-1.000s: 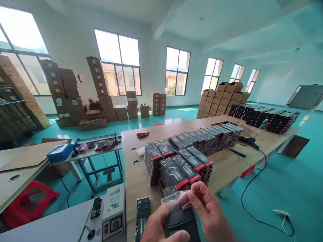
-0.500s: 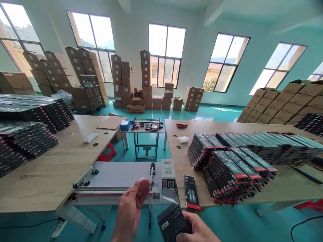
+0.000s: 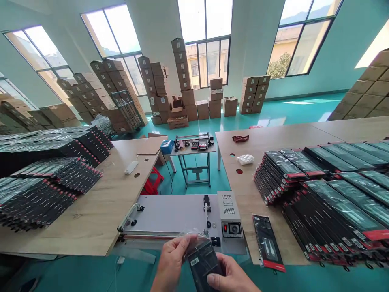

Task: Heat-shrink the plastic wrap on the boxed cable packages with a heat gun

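Clear plastic bag [image 3: 199, 237] enclosed a black package [image 3: 202, 263]; left fingers [image 3: 183, 243] pinched bag's edge, right fingers [image 3: 215, 280] clamped package.

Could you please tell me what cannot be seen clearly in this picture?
All in the head view:
Pack: lower end cut off by the bottom edge; partly covered by the right hand.
Label: print too small.
Wrapper: transparent, outline unclear; partly behind the left hand.
Dial: markings too small.
Right stack: cut off by the right edge.
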Demonstrator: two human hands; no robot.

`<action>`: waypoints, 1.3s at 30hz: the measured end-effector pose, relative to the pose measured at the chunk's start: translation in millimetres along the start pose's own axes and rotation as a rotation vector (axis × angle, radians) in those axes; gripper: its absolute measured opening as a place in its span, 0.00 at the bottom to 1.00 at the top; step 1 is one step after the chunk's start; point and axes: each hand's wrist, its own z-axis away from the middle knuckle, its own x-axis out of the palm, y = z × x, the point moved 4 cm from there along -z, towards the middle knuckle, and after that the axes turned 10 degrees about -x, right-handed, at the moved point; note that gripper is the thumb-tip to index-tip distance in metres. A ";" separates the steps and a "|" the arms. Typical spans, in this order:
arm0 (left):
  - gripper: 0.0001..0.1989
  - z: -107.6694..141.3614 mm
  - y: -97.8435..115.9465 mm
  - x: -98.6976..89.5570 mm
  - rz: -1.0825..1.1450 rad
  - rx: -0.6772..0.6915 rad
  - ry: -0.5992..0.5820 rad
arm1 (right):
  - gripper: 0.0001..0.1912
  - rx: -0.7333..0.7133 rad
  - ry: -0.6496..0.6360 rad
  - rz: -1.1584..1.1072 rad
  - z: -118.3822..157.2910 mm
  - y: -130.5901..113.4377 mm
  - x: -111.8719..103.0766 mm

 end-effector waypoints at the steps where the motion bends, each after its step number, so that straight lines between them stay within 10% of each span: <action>1: 0.26 -6.0 4.3 -6.6 0.054 0.005 0.040 | 0.33 0.002 0.007 -0.018 -5.5 3.5 -0.5; 11: 0.27 -77.5 1.0 -57.4 -0.129 -0.093 -0.242 | 0.31 -0.012 0.242 0.048 -60.5 40.3 18.0; 20: 0.27 -118.4 16.4 -140.0 -0.302 -0.125 -0.355 | 0.24 -0.138 0.781 0.129 -136.2 68.5 37.5; 32: 0.21 -134.1 -18.2 -165.6 -0.146 -0.316 -0.357 | 0.21 0.102 0.627 0.045 -85.0 147.5 82.1; 39: 0.08 -177.3 34.7 -205.9 0.063 -0.277 -0.081 | 0.18 0.234 0.724 -0.056 -22.9 199.8 50.7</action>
